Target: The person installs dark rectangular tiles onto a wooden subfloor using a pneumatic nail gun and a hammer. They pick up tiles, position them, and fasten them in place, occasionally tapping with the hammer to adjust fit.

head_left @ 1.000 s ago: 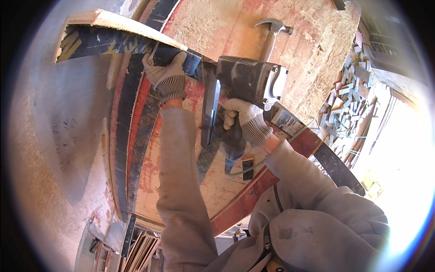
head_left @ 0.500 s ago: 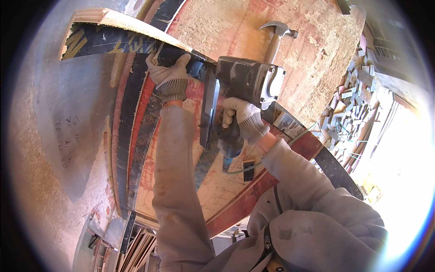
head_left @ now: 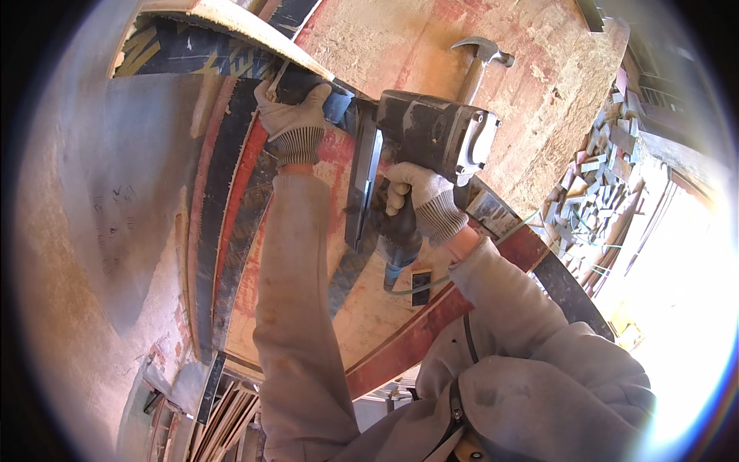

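My right hand point(head_left: 422, 196), in a pale knitted glove, is closed round the handle of a black pneumatic nail gun point(head_left: 423, 127). The gun's silver-capped end points right, and its long dark magazine point(head_left: 363, 185) hangs on the left side. My left hand point(head_left: 294, 127), gloved too, grips a dark block point(head_left: 296, 83) with thumb and fingers apart around it, against the lower edge of a curved board point(head_left: 200, 58). A blue piece point(head_left: 337, 106) shows beside the left thumb, near the gun's nose. The nose's exact contact point is hidden.
A claw hammer point(head_left: 483, 52) lies on the wooden panel point(head_left: 539, 92) beyond the gun. A thin green hose point(head_left: 435, 289) runs from the gun's handle past a small black rectangle point(head_left: 421, 286). Wood offcuts point(head_left: 593, 177) are heaped at the right; curved strips point(head_left: 204, 208) stand at the left.
The view has shifted slightly. The curved board's left end sits higher in the picture, and more of the blue piece beside my left thumb shows. Both hands keep their grips.
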A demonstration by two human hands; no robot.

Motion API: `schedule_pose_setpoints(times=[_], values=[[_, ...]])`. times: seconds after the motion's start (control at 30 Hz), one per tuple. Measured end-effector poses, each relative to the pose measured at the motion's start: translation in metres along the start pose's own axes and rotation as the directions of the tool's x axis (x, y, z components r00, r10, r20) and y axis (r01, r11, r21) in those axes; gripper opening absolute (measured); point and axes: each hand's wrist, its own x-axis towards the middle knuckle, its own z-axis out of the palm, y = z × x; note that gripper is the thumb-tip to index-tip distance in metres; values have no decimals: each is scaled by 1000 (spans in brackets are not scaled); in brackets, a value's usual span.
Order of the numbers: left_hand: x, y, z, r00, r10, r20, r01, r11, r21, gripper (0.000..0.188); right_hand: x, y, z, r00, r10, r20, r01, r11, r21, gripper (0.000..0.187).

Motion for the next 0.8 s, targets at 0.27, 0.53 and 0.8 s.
schedule_pose_setpoints(times=[0.27, 0.53, 0.8], values=[[-5, -2, 2, 992, 44, -115, -47, 999, -23, 103, -1, 9, -4, 999, -26, 28, 27, 999, -32, 31], [-5, -2, -1, 983, 129, -133, -138, 988, -65, 100, 1, 9, -4, 991, 38, 125, -39, 999, 3, 35], [-4, 4, -10, 998, -62, 11, 63, 963, -260, 85, -17, 5, -7, 990, -24, 136, 26, 1000, -14, 36]])
